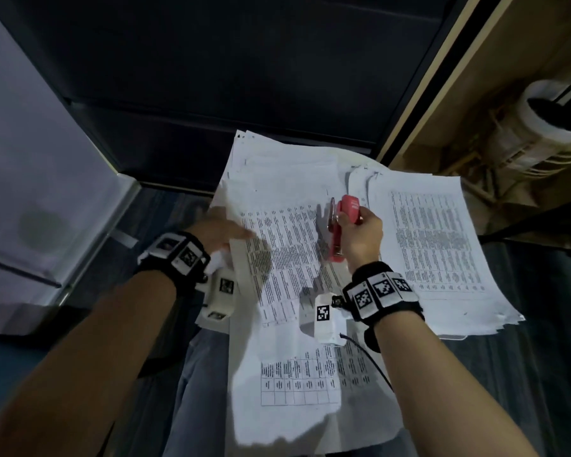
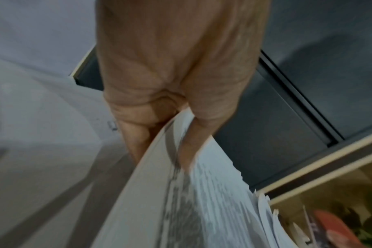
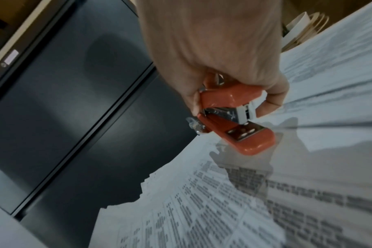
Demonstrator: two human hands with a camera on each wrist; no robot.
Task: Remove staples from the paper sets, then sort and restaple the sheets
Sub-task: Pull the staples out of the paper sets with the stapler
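Presently the right hand is wrapped around a red stapler, fingers and thumb curled about its body, and carries it above the middle paper set without touching it. In the right wrist view the stapler's mouth is parted and points away from the palm, toward the far end of the sheets. The stapler's long axis runs roughly along the forearm line.

To the left of that hand, the left hand pinches the near-left edge of the same set, thumb on top and fingers beneath, lifting the edge off the pile. The left hand is therefore the nearer one to the paper.

A second pile lies just right of the right hand.

Judgement: restapling requires a lifted corner to be brought into the stapler's mouth. No staple can be made out.
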